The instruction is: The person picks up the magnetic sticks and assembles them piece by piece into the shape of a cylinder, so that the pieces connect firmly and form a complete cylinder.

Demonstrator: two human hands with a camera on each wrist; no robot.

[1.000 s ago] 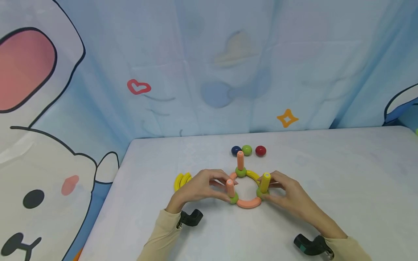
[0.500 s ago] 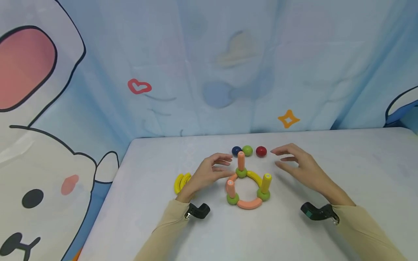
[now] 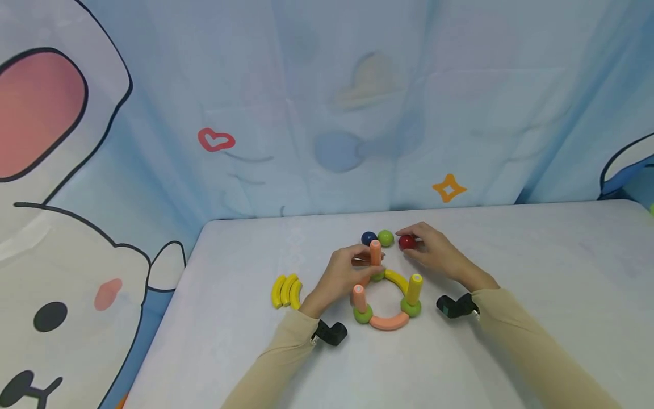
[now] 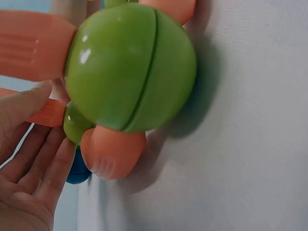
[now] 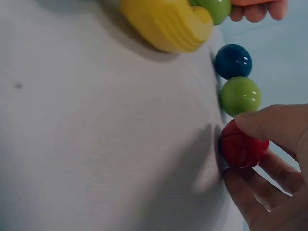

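A ring of curved orange and yellow pieces joined by green balls stands on the table, with upright pegs in the balls. My left hand [image 3: 343, 276] has its thumb and fingers around the far orange peg [image 3: 375, 253], above a green ball [image 4: 76, 124]. My right hand [image 3: 435, 250] holds a red ball [image 5: 241, 146] on the table between thumb and fingers. A nearer orange peg [image 3: 359, 297] and a yellow peg [image 3: 414, 289] stand untouched at the ring's front. A curved yellow piece [image 5: 166, 24] joins the ring's far and right balls.
Beside the red ball lie a loose green ball [image 3: 385, 238] and a dark blue ball [image 3: 368, 238]. Several curved yellow pieces [image 3: 286, 291] lie left of the ring. A printed blue curtain [image 3: 306, 113] hangs behind the white table [image 3: 536, 272].
Both hands have left the ring's front balls. The left hand has moved up to the far orange peg; the right swung out, then in to the red ball and took hold of it.
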